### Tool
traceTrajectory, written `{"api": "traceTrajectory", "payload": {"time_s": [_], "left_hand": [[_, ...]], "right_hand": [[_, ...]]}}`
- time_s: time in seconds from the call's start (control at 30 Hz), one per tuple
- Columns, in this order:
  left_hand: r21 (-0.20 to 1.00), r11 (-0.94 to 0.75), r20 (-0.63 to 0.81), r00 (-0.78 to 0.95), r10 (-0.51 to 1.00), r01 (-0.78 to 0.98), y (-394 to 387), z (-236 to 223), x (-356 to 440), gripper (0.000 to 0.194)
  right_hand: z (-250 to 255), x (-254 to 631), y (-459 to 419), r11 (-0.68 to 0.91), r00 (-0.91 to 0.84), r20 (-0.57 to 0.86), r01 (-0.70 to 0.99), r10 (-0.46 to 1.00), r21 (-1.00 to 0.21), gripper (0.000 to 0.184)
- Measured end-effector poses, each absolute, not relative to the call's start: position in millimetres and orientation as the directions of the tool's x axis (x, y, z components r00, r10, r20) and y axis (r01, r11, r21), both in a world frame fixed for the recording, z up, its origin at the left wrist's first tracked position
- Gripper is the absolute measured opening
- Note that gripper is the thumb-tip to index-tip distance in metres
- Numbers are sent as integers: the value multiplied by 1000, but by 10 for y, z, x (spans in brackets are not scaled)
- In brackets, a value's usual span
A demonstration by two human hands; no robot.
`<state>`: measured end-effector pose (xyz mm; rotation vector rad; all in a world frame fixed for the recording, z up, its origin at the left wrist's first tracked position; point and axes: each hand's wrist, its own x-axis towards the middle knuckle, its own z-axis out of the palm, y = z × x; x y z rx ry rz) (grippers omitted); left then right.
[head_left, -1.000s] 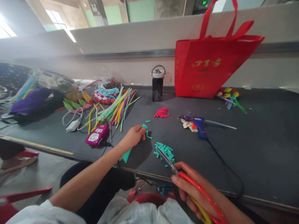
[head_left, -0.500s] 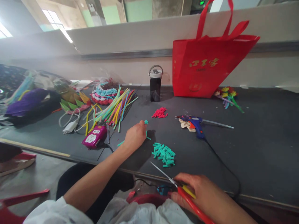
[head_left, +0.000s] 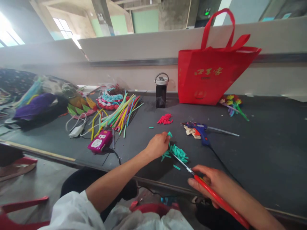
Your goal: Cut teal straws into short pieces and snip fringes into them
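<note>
Currently pinches a teal bit (head_left: 169, 134) in the left hand (head_left: 157, 146), with fingers curled tight, and grips scissors (head_left: 208, 188) in the right hand (head_left: 213, 177), with fingers partly wrapped round. Points them toward the pile of teal pieces (head_left: 180, 154), just right of the left hand and ahead of the right. Has red pieces (head_left: 165, 118) beyond the left hand, a glue gun (head_left: 203, 130) beyond the right.

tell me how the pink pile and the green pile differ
The green pile lies nearer, the pink pile farther back. The green pile is larger and looser than the pink pile. The scissors point at the green pile, not the pink pile. Both are short pieces heaped on the table.
</note>
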<state>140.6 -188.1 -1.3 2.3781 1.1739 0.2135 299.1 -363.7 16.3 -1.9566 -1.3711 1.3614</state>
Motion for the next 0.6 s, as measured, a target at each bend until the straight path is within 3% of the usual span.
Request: {"api": "traceTrajectory", "payload": {"time_s": [0.17, 0.2, 0.27, 0.3, 0.37, 0.47, 0.6], "left_hand": [[668, -425, 48, 534, 844, 611, -1827, 104, 1157, 22], [761, -345, -3, 534, 845, 550, -1834, 122, 1075, 24], [914, 3, -260, 581, 771, 406, -1885, 153, 910, 29], [921, 196, -375, 633, 677, 336, -1931, 168, 835, 31], [871, 442, -456, 684, 569, 214, -2063, 194, 718, 33], [797, 580, -504, 716, 483, 170, -2340, 224, 645, 34], [709, 644, -565, 778, 275, 288, -2729, 234, 698, 37]], "right_hand": [[220, 2940, -3657, -524, 43, -543, 333, 839, -784, 52], [214, 2919, -3663, -515, 54, -524, 293, 850, -806, 55], [196, 2875, -3675, -456, 53, -456, 206, 889, -866, 61], [189, 2850, -3680, -412, 51, -410, 168, 911, -895, 64], [183, 2789, -3684, -333, 70, -327, 104, 942, -937, 66], [159, 2658, -3678, -291, 120, -289, 3, 950, -957, 64], [47, 2452, -3681, -231, 151, -241, -80, 959, -970, 63]]}}
